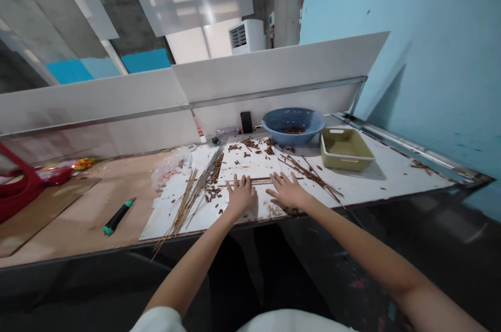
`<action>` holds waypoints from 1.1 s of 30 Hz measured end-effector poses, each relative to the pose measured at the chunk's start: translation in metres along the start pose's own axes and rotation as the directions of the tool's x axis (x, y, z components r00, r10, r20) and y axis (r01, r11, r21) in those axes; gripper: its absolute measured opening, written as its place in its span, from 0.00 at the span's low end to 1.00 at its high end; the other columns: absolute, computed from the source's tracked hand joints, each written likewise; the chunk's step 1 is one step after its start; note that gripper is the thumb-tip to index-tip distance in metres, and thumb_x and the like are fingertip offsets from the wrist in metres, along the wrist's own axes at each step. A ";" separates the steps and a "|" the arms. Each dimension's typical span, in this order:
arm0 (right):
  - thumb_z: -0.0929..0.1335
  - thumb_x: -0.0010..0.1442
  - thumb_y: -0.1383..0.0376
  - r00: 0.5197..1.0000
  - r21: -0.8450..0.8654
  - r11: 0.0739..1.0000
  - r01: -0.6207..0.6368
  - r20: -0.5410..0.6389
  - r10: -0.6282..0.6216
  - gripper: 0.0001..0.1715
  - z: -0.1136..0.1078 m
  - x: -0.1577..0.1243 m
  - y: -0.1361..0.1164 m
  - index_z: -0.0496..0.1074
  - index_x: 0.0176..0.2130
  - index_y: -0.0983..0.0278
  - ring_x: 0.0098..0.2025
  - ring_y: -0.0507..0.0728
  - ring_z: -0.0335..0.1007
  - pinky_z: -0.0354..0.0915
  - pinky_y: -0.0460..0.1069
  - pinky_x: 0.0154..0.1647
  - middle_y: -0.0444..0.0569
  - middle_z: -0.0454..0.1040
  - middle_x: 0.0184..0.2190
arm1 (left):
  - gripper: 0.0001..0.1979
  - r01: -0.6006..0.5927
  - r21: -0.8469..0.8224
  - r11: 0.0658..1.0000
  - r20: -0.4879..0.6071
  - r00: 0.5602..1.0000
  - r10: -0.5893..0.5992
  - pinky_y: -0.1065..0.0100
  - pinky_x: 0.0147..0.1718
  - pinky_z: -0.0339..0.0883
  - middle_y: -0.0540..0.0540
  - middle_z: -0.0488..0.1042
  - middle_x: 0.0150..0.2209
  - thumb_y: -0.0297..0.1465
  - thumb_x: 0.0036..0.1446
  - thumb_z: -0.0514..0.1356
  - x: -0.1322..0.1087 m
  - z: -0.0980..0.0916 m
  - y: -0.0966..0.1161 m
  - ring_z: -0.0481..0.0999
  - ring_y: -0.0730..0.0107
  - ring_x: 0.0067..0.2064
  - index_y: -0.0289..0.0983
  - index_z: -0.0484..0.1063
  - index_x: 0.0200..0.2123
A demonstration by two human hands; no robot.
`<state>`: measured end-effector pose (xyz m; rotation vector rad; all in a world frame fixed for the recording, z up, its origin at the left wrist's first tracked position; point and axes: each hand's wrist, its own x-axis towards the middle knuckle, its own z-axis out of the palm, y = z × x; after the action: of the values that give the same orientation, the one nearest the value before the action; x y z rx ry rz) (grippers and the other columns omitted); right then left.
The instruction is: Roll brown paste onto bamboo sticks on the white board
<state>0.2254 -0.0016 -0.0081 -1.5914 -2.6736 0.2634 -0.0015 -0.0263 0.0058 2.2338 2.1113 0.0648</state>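
Observation:
My left hand (240,197) lies flat with its fingers spread, palm down over a thin brown-coated stick (262,180). Over the stick's other half rests my right hand (290,193), also flat and open. The stick runs crosswise under both sets of fingers. To the left lies a bundle of thin bare sticks (188,197), beside small brown lumps (216,167) that look like dough or clay. Several darker thin sticks (313,173) lie to the right. More brown crumbs (250,144) are scattered beyond my hands on the white board (391,180).
A blue basin (274,126) with brown material and an olive-green basket (346,162) stand at the back right. A black phone (246,122) leans against the back panel. Leftward are a clear plastic bag (170,167), a green-black screwdriver-like tool (118,217) and a red object (18,186).

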 end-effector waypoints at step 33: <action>0.67 0.79 0.64 0.930 0.110 0.988 0.106 -0.364 -0.059 0.12 -0.012 0.030 0.005 0.79 0.55 0.62 0.62 0.67 0.75 0.50 0.63 0.67 0.58 0.84 0.58 | 0.05 -0.383 -0.295 0.875 -0.343 0.898 0.277 0.53 0.56 0.69 0.43 0.87 0.43 0.30 0.71 0.66 0.045 -0.006 -0.058 0.83 0.54 0.48 0.40 0.83 0.46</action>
<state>0.2165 0.0290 0.0007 -1.3351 -2.3835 0.1221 -0.0573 0.0224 0.0063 2.4354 1.6143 0.7773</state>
